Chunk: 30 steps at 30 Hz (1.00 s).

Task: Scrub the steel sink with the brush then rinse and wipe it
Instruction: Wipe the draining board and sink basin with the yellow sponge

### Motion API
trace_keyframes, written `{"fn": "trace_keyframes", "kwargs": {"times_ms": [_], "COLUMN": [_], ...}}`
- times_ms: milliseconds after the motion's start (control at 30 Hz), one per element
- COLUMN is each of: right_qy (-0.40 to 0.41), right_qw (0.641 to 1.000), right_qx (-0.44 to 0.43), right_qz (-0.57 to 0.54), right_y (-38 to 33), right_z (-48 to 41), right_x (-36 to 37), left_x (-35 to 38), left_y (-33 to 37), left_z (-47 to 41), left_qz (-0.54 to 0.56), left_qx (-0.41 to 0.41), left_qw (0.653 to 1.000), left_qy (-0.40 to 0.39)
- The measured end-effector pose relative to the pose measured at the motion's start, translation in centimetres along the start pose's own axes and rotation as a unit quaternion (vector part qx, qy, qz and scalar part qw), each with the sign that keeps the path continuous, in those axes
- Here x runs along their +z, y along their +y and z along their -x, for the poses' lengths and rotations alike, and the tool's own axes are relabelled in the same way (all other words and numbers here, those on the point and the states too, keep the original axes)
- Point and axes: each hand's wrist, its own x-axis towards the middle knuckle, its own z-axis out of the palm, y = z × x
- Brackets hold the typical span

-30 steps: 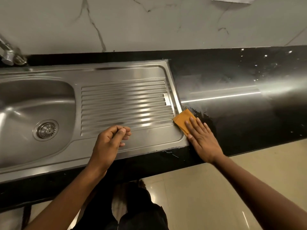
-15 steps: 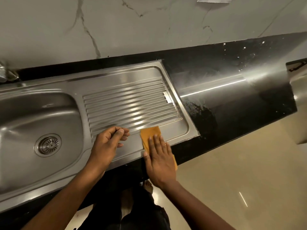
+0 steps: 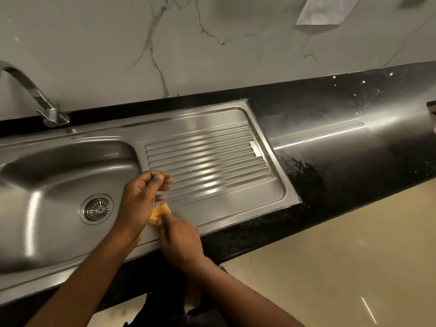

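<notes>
The steel sink (image 3: 236, 208) has a bowl with a round drain (image 3: 96, 209) on the left and a ribbed drainboard (image 3: 207, 159) on the right. An orange cloth (image 3: 159, 212) lies on the sink's front rim, between bowl and drainboard. My right hand (image 3: 181, 237) presses on the cloth with its fingers flat; it is blurred by motion. My left hand (image 3: 144, 197) hovers over the drainboard's left edge with fingers curled and holds nothing. It partly hides the cloth. No brush is in view.
A steel tap (image 3: 35, 97) stands at the back left against the marbled wall. Black counter (image 3: 354, 149), wet and smeared in patches, runs right of the sink. A white paper (image 3: 328, 10) hangs on the wall. Beige floor (image 3: 342, 267) lies below.
My right hand has slid the orange cloth leftward along the sink's front rim, from the counter edge to just under my left hand. The left hand has stayed over the drainboard.
</notes>
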Motion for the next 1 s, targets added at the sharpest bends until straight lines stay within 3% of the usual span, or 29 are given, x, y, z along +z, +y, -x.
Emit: {"fn": "trace_keyframes", "kwargs": {"times_ms": [67, 167, 233, 333, 400, 433, 467, 533, 567, 633, 733, 833, 900, 1000], "right_qy": [-0.003, 0.079, 0.138, 0.195, 0.222, 0.224, 0.219, 0.202, 0.204, 0.186, 0.040, -0.085, -0.110, -0.085], "right_qw": [0.985, 0.930, 0.867, 0.734, 0.705, 0.710, 0.740, 0.856, 0.906, 0.964, 0.979, 0.951, 0.943, 0.952], "right_qx": [0.102, 0.190, 0.242, 0.329, 0.361, 0.373, 0.386, 0.364, 0.322, 0.189, 0.057, 0.051, 0.070, 0.117], "right_qz": [-0.141, -0.304, -0.414, -0.561, -0.569, -0.553, -0.506, -0.307, -0.181, 0.006, 0.194, 0.294, 0.306, 0.269], "right_y": [0.6, 2.9, 4.6, 8.7, 11.8, 13.4, 14.6, 16.8, 17.7, 19.0, 20.2, 22.1, 23.3, 22.9], "right_z": [-1.8, -3.7, -4.8, -6.2, -6.8, -7.0, -6.8, -5.7, -5.0, -4.4, -5.2, -5.7, -5.3, -5.1], "right_x": [-2.0, -6.9, -11.3, -17.5, -19.8, -20.0, -20.4, -20.8, -21.0, -21.0, -20.4, -19.5, -18.5, -16.5], "left_x": [0.1, 0.4, 0.7, 1.4, 1.9, 2.1, 2.3, 2.6, 2.7, 2.9, 3.2, 3.3, 3.1, 2.6], "left_y": [0.5, 0.9, 0.8, 0.3, 0.1, 0.0, -0.1, -0.2, -0.3, -0.5, -0.8, -0.8, -0.9, -1.2], "left_z": [-0.1, 0.0, 0.2, 0.4, 0.6, 0.7, 0.7, 0.8, 0.8, 0.9, 0.9, 0.9, 0.9, 0.9], "left_qz": [0.012, 0.024, 0.025, 0.022, 0.022, 0.024, 0.026, 0.028, 0.026, 0.024, 0.023, 0.019, 0.012, 0.013], "left_qx": [0.005, 0.012, 0.014, 0.010, 0.005, 0.003, 0.002, 0.000, -0.001, -0.006, -0.014, -0.019, -0.022, -0.030], "left_qw": [1.000, 0.999, 0.999, 0.999, 0.999, 0.999, 0.999, 0.999, 0.999, 0.999, 0.999, 0.999, 0.999, 0.999], "left_qy": [0.015, 0.029, 0.028, 0.028, 0.030, 0.033, 0.036, 0.041, 0.042, 0.040, 0.038, 0.037, 0.036, 0.039]}}
